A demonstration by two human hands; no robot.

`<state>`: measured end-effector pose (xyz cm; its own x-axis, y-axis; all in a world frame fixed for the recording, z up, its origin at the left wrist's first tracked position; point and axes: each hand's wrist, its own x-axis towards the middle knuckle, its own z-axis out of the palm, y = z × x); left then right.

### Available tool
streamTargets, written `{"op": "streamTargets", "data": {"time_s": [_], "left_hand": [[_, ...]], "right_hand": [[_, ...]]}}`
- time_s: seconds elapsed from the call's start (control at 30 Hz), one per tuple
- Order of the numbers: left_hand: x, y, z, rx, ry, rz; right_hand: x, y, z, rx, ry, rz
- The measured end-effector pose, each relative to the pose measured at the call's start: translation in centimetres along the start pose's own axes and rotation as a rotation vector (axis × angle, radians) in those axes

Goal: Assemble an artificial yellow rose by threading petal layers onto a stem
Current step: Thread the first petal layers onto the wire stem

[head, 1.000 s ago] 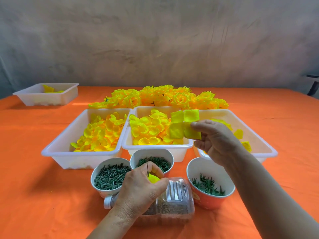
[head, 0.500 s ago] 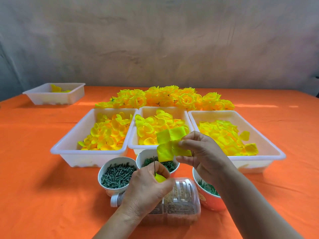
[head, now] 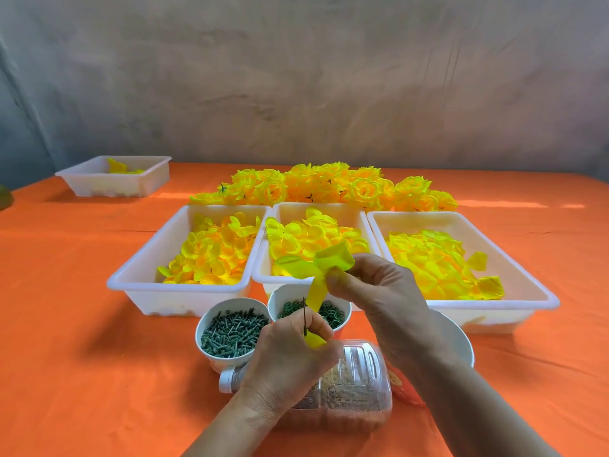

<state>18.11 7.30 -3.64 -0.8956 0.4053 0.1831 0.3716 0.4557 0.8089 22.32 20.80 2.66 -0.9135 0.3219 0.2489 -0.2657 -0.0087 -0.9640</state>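
My left hand [head: 290, 354] grips a thin dark stem [head: 304, 316] that points upward, with a small yellow bud [head: 314, 340] at its base between the fingers. My right hand [head: 379, 291] pinches a yellow petal layer [head: 316, 262] just above the stem tip; one lobe hangs down beside the stem. Three white trays hold loose yellow petals: left tray [head: 131, 285], middle tray [head: 260, 275], right tray [head: 540, 295]. Finished yellow roses [head: 329, 186] lie piled behind the trays.
A cup of green pegs [head: 230, 331] and a cup of green rings [head: 333, 315] stand in front of the trays. A white bowl [head: 458, 338] sits under my right wrist. A clear plastic bottle [head: 349, 384] lies on its side. Another white tray [head: 112, 176] is far left on the orange tablecloth.
My right hand has carried the petal layer from above the right tray down and left to just over the stem tip. My left hand has kept the stem nearly still.
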Motion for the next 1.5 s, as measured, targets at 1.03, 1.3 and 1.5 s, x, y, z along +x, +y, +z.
{"op": "streamTargets", "data": {"time_s": [1.03, 1.3, 1.5], "left_hand": [[0.4, -0.2, 0.3, 0.049, 0.047, 0.083], [0.4, 0.0, 0.1, 0.041, 0.03, 0.134], [0.3, 0.6, 0.0, 0.002, 0.049, 0.161]], "right_hand": [[-1.0, -1.2, 0.7, -0.266, -0.234, 0.03], [-1.2, -1.8, 0.9, -0.33, -0.239, -0.003], [-1.5, -2.2, 0.9, -0.517, -0.258, -0.202]]}}
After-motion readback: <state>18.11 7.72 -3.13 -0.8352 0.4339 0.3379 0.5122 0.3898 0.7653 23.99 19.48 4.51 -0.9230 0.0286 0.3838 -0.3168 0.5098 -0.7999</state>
